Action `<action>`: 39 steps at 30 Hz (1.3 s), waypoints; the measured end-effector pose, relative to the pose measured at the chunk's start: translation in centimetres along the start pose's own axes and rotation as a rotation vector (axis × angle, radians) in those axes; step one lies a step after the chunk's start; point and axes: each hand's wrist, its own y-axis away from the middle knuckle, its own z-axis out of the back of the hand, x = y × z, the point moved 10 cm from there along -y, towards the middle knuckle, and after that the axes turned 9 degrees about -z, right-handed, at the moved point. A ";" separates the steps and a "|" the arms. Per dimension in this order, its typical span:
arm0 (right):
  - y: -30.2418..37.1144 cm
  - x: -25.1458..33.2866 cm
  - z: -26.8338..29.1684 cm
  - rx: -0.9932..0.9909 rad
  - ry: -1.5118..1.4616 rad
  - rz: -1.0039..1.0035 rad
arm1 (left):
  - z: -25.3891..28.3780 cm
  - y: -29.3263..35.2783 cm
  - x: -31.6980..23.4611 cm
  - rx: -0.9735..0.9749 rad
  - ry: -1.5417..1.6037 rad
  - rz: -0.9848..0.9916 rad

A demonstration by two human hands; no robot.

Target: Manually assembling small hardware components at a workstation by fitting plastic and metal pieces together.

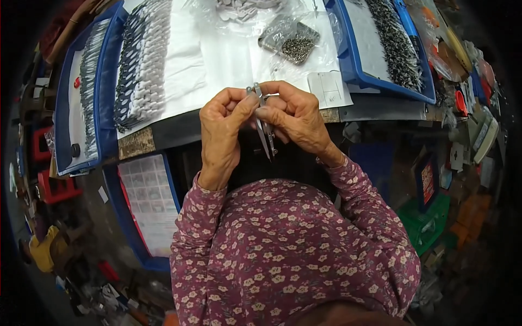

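Observation:
Over the table's front edge, I hold a metal drawing compass (265, 138) with both hands, its pointed legs hanging down toward my lap. My left hand (222, 125) pinches it near the top from the left side. From the right, my right hand (299, 117) grips it between thumb and fingers, just below the top. Small fittings show low on one leg; the fingers cover much of the upper part. Beyond my hands, a clear plastic bag (280, 32) lies by a heap of small metal parts (299, 50).
Rows of white-and-dark pieces (142, 65) fill the table's left side. Blue trays stand at the left (103, 108) and the right (356, 76), the right one holding many metal pieces (399, 49). White parts (250, 8) lie at the back. Below left sits a blue bin (128, 223).

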 end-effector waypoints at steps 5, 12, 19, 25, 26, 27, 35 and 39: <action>0.1 -0.5 -0.2 -0.025 0.051 0.003 | 0.5 0.1 0.9 -0.011 0.036 0.018; 0.1 -0.7 0.0 -0.021 0.080 -0.019 | 0.6 0.2 1.4 -0.013 0.059 0.033; 0.0 -0.9 0.0 -0.029 0.108 -0.025 | 0.7 0.3 1.6 -0.040 0.066 0.041; -0.2 -1.0 0.0 -0.021 0.090 -0.029 | 0.7 -0.1 1.9 -0.033 0.065 0.049; -0.1 -1.1 -0.1 -0.016 0.087 -0.029 | 0.8 0.0 1.9 -0.031 0.060 0.047; -0.1 -1.2 -0.2 -0.011 0.083 -0.028 | 0.8 0.0 1.9 -0.029 0.055 0.044; -0.5 -1.5 0.2 0.008 -0.007 -0.073 | 1.0 -0.1 2.0 0.009 0.010 0.102; -1.6 -1.6 0.6 0.058 -0.067 -0.047 | 0.5 -0.3 2.3 0.076 0.042 0.149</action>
